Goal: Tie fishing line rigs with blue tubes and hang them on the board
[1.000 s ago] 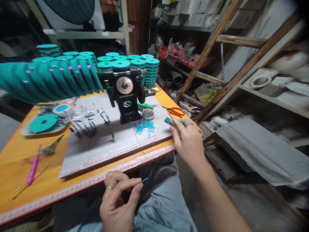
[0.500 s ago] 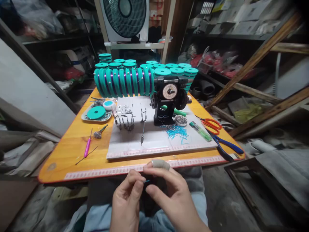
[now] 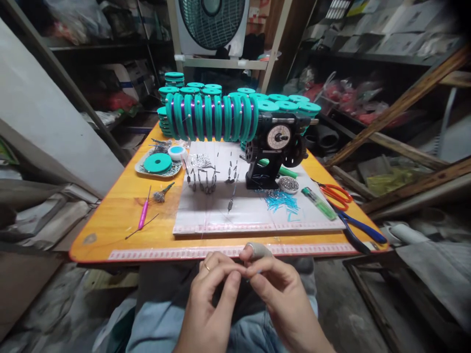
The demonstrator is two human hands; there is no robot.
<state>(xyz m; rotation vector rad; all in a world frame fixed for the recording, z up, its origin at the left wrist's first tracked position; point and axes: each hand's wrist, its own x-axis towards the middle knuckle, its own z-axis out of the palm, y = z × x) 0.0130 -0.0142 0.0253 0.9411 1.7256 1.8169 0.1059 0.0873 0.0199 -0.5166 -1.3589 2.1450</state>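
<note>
The person's left grip (image 3: 215, 296) and right grip (image 3: 281, 294) meet at the fingertips over the lap, just off the near edge of the table (image 3: 110, 220), both pinched on a small blue piece (image 3: 259, 271) that the fingers almost wholly hide (only a speck of blue shows). A grey wrap (image 3: 260, 250) covers 1 finger of the right grip; the left wears a gold ring (image 3: 207, 267). Straight beyond the grips lies a white board (image 3: 206, 211), and on it, ahead and slightly right of them, a loose pile of blue strips (image 3: 281, 202) beside a round dish (image 3: 289, 190) of silvery bits. Behind those stands a black device (image 3: 263, 169) with a dial, a row of teal spools (image 3: 213, 117) reaching left from it. Farther right of the grips are a green-capped tube (image 3: 319, 203), orange-handled scissors (image 3: 340, 197) and blue-handled pliers (image 3: 364, 229); well to their left lies a pink-handled tool (image 3: 144, 214).
</note>
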